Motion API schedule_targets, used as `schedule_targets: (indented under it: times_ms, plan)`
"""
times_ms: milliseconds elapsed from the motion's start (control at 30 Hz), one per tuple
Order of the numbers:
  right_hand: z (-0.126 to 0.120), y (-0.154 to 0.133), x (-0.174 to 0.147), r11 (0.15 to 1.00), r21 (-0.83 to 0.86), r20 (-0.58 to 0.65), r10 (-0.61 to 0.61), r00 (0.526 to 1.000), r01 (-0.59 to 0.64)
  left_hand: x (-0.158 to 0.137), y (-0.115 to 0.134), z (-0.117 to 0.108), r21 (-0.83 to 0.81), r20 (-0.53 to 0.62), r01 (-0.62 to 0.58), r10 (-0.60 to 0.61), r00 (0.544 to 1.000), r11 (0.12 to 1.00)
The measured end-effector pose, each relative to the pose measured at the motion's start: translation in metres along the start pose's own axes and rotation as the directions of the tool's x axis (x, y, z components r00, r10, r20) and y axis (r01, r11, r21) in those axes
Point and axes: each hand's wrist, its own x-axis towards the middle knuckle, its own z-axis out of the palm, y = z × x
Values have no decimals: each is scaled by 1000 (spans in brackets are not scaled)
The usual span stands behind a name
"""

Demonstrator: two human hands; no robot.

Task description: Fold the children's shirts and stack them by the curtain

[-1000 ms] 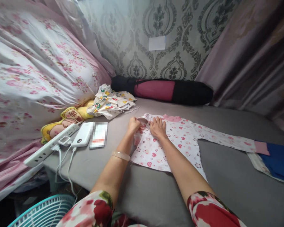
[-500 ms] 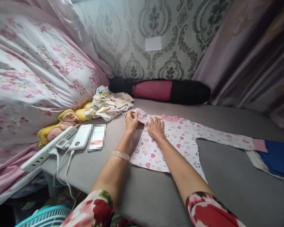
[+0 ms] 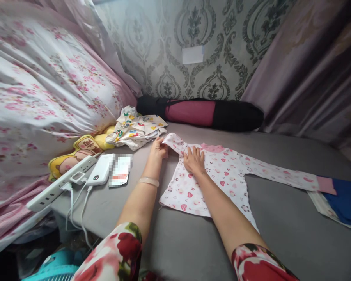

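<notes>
A white long-sleeved child's shirt [image 3: 219, 181] with pink hearts and flowers lies spread on the grey bed surface [image 3: 283, 226], its pink collar at the far side. My left hand [image 3: 159, 149] is closed on the sleeve at the left, which arches up off the surface between hand and shoulder. Its cuff end is hidden by that hand. My right hand [image 3: 194, 160] lies flat on the shirt near the left shoulder, fingers spread. The other sleeve stretches out to the right, its pink cuff overlapping a folded blue cloth [image 3: 349, 201].
At the left are a power strip [image 3: 61, 185], a white power bank [image 3: 100, 171], a phone with a blurred screen [image 3: 121, 170] and a yellow plush [image 3: 66, 160]. Crumpled printed clothing [image 3: 136, 128] lies behind them. A long black-and-maroon bag [image 3: 199, 113] rests along the wall.
My left hand has turned and shifted slightly left with the sleeve, which now arches more clearly. My right hand stays pressed on the shirt. The view has shifted a little.
</notes>
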Motion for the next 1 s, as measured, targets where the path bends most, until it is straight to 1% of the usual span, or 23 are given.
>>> schedule_targets:
  times_ms: [67, 133, 233, 333, 500, 600, 700, 800, 867, 933, 1000]
  plan:
    - [-1, 0, 0, 1000, -3, 11, -3, 1000, 3, 4, 2, 1, -34, -34, 21, -23, 999, 999]
    - [-1, 0, 1, 1000, -5, 24, -1, 1000, 1, 7, 6, 2, -82, -76, 8, -14, 997, 997]
    - [0, -1, 2, 1000, -7, 44, 15, 999, -14, 14, 13, 0, -140, -120, -96, 80, 990, 985]
    - [0, -1, 3, 1000, -8, 56, 22, 998, -22, 22, 19, -5, -179, -129, -191, 169, 977, 965]
    - [-1, -1, 2, 1000, -4, 53, 17, 998, -17, 35, 21, -16, -189, -128, -236, 214, 968, 953]
    - [-2, -1, 1, 1000, -2, 48, 12, 999, -12, 43, 21, -22, -159, -153, -294, 271, 950, 942]
    - [-3, -2, 1, 1000, -5, 43, 14, 999, -14, 49, 20, -29, -51, -137, -364, 354, 925, 930]
    - [-3, -2, 2, 1000, -8, 58, 18, 998, -18, 56, 19, -38, 158, -77, -416, 431, 899, 895]
    - [-2, -2, 2, 1000, -9, 60, 18, 998, -18, 59, 18, -44, 324, -28, -453, 487, 873, 830]
    - [-1, -2, 2, 1000, -10, 53, 17, 998, -17, 60, 17, -48, 486, 30, -474, 529, 848, 734]
    - [0, -2, 3, 1000, -11, 41, 16, 999, -16, 56, 16, -49, 631, 74, -461, 543, 836, 624]
